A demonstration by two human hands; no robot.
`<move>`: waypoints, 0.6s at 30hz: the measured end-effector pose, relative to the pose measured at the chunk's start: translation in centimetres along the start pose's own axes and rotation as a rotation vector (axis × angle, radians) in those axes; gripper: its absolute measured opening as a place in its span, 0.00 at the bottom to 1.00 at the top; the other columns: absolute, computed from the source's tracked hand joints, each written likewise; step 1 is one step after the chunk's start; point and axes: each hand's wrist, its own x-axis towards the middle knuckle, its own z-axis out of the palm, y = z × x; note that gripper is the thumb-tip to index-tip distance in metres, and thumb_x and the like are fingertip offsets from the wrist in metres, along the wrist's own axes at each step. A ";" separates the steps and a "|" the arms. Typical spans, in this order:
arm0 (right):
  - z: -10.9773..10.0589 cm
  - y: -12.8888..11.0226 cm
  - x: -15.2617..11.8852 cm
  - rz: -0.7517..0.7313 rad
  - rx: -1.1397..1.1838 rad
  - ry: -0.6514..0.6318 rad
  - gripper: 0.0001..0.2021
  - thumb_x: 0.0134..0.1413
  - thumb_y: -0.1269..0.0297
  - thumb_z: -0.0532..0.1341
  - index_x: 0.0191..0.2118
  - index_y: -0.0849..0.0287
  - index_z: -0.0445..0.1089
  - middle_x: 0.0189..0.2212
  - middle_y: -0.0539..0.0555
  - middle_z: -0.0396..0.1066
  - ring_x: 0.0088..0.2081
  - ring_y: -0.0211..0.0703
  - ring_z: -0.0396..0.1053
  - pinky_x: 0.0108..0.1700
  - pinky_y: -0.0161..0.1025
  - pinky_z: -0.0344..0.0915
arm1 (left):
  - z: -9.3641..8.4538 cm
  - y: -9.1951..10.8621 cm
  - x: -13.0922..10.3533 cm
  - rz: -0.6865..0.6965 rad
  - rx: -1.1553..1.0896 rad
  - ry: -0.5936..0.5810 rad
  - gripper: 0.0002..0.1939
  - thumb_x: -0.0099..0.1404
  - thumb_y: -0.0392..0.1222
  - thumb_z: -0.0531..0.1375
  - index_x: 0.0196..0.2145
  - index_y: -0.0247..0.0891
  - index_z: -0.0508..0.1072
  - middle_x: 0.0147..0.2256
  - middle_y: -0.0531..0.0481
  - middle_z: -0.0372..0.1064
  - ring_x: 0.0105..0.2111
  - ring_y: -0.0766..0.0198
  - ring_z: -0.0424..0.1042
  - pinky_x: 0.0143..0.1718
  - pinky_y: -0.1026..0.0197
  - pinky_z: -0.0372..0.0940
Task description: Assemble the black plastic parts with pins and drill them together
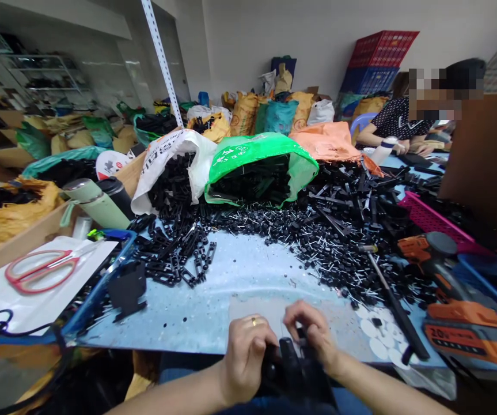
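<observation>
At the table's near edge, my left hand [248,354] wears a ring and is closed around the left side of a black plastic part [291,366]. The part is blurred and its lower end hangs over the edge, so its exact kind is unclear. My right hand [313,334] has its fingers curled against the part's upper right side. A thin metal pin [281,329] seems to stand up between the two hands. Beyond them spreads a heap of small black pieces with metal pins [330,253]. Black slotted links [179,256] lie to the left.
An orange cordless drill [459,305] and a hammer [397,305] lie to the right, near white discs [382,331]. On the left, red-handled scissors [43,268] rest beside a blue tray [101,288]. A green sack [257,155] stands behind. A co-worker [403,121] sits at far right.
</observation>
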 end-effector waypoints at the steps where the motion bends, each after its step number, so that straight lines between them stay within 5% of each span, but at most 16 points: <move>1: 1.6 1.5 0.4 0.005 0.046 0.114 0.27 0.57 0.42 0.35 0.41 0.56 0.60 0.27 0.55 0.65 0.28 0.43 0.66 0.32 0.40 0.63 | 0.6 -0.2 -0.1 -0.009 -0.008 0.080 0.30 0.68 0.53 0.33 0.25 0.39 0.67 0.20 0.48 0.64 0.23 0.64 0.66 0.27 0.59 0.61; 3: 4.3 4.9 1.7 0.017 0.032 0.316 0.28 0.57 0.46 0.28 0.52 0.55 0.50 0.45 0.63 0.62 0.43 0.49 0.66 0.41 0.46 0.64 | 1.7 -1.4 -0.2 0.000 0.024 0.172 0.32 0.68 0.55 0.31 0.33 0.39 0.70 0.27 0.45 0.69 0.30 0.60 0.69 0.32 0.57 0.64; 6: 5.1 9.0 5.4 0.018 -0.127 0.343 0.24 0.59 0.54 0.30 0.56 0.56 0.46 0.54 0.65 0.55 0.50 0.48 0.61 0.46 0.48 0.62 | 1.7 -4.6 0.5 0.103 0.202 0.123 0.36 0.65 0.59 0.29 0.47 0.36 0.66 0.37 0.40 0.71 0.38 0.56 0.70 0.38 0.54 0.65; 10: 0.0 11.4 14.0 0.137 -0.469 0.201 0.18 0.57 0.55 0.49 0.48 0.58 0.60 0.52 0.60 0.59 0.54 0.47 0.57 0.52 0.43 0.58 | -0.1 -10.6 3.9 0.030 0.690 -0.059 0.37 0.63 0.63 0.33 0.48 0.33 0.65 0.37 0.38 0.69 0.37 0.53 0.68 0.37 0.54 0.63; 13: -4.6 12.6 22.1 0.245 -0.525 0.254 0.14 0.57 0.59 0.54 0.45 0.62 0.65 0.47 0.59 0.65 0.50 0.46 0.60 0.53 0.43 0.56 | -0.3 -14.4 7.3 -0.090 0.972 -0.179 0.34 0.62 0.64 0.40 0.47 0.31 0.66 0.34 0.38 0.68 0.36 0.52 0.68 0.35 0.54 0.63; 18: -6.8 15.2 32.4 0.485 -0.527 0.411 0.15 0.58 0.61 0.56 0.48 0.63 0.64 0.45 0.57 0.65 0.44 0.44 0.65 0.46 0.47 0.64 | 0.3 -16.3 11.2 -0.081 1.096 -0.119 0.31 0.62 0.61 0.47 0.49 0.31 0.64 0.42 0.38 0.65 0.45 0.51 0.63 0.46 0.50 0.58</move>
